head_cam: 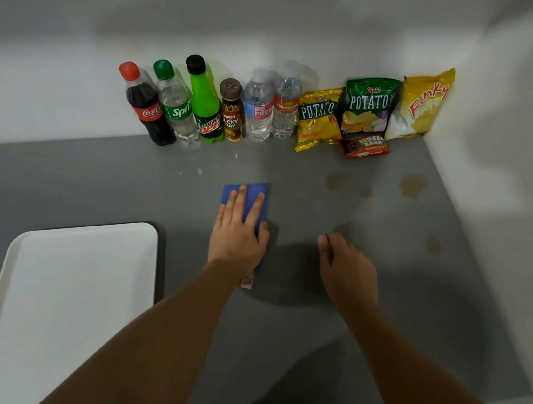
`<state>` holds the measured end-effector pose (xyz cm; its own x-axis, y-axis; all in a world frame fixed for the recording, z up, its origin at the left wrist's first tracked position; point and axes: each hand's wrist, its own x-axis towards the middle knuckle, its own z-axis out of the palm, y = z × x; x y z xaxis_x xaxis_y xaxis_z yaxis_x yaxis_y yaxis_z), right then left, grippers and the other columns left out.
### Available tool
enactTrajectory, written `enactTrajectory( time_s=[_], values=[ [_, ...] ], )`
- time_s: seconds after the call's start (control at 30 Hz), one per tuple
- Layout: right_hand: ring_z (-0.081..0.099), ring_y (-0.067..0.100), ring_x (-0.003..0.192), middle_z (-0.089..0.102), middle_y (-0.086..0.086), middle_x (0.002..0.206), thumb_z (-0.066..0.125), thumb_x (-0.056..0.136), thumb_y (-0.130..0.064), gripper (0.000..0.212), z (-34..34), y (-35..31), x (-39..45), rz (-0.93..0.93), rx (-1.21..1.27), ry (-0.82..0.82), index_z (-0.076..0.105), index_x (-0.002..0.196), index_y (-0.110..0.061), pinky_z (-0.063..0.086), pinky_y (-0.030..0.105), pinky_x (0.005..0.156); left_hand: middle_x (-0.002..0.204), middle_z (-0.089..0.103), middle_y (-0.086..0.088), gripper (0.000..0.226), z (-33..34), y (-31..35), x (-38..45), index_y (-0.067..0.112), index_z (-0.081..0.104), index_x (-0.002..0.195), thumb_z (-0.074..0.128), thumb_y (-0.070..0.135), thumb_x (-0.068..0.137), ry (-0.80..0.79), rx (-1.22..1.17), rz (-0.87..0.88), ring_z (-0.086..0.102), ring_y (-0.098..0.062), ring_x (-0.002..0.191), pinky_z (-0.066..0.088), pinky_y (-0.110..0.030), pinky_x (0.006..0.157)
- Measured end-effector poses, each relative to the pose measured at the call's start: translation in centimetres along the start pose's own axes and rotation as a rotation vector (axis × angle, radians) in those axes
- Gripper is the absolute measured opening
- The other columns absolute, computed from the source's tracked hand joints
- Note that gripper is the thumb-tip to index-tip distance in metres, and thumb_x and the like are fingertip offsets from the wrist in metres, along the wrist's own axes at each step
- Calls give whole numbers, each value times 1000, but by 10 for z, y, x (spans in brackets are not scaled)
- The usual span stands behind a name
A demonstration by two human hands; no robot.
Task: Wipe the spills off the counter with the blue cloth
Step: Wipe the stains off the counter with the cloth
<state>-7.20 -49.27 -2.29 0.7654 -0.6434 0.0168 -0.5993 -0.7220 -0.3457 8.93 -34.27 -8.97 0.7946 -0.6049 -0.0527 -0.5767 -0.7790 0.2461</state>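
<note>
- Left hand (238,232) is pressing flat, fingers straight, on the blue cloth (254,197) lying mid-worktop (94,182).
- Right hand (347,267) is hovering loosely curled, holding nothing.
- Brownish spills (413,184) are sitting near the snack bags (369,105).

Grey counter (309,339) carries blue cloth (252,197), white tray (63,311), bottles, snacks.
</note>
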Motion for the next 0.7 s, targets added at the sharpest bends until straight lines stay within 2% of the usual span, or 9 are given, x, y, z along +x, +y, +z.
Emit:
enactTrajectory(
  time_s=[0.13, 0.27, 0.37, 0.7],
  values=[
    [65, 39, 80, 69, 10, 92, 40, 106, -40, 33, 1, -1, 1, -8, 3, -13, 61, 99, -16, 49, 40, 62, 170, 5, -7, 65, -11, -40, 4, 31, 8, 161, 23, 51, 102, 25, -9, -84, 5, -28, 156, 7, -44, 127],
    [65, 38, 75, 68, 10, 86, 42, 106, -39, 34, 2, 5, 1, -3, -4, 2, 59, 91, -15, 40, 36, 56, 170, 3, -8, 65, -24, -79, 24, 31, 8, 162, 24, 51, 102, 33, 1, -206, 3, -31, 156, 8, -46, 127],
    [66, 38, 77, 68, 9, 88, 40, 106, -41, 35, 3, 8, 1, 12, -19, -9, 58, 91, -15, 45, 38, 58, 170, 0, -8, 65, -31, -101, 43, 32, 4, 161, 21, 52, 102, 13, -9, -270, -1, -30, 157, 4, -46, 127],
    [65, 39, 78, 67, 10, 87, 41, 106, -42, 35, 5, -3, 9, 2, -14, 14, 56, 89, -15, 45, 39, 58, 170, 2, -9, 68, -30, -82, 69, 31, 3, 161, 14, 52, 98, -3, 4, -190, 0, -29, 157, 4, -46, 127]
  ],
)
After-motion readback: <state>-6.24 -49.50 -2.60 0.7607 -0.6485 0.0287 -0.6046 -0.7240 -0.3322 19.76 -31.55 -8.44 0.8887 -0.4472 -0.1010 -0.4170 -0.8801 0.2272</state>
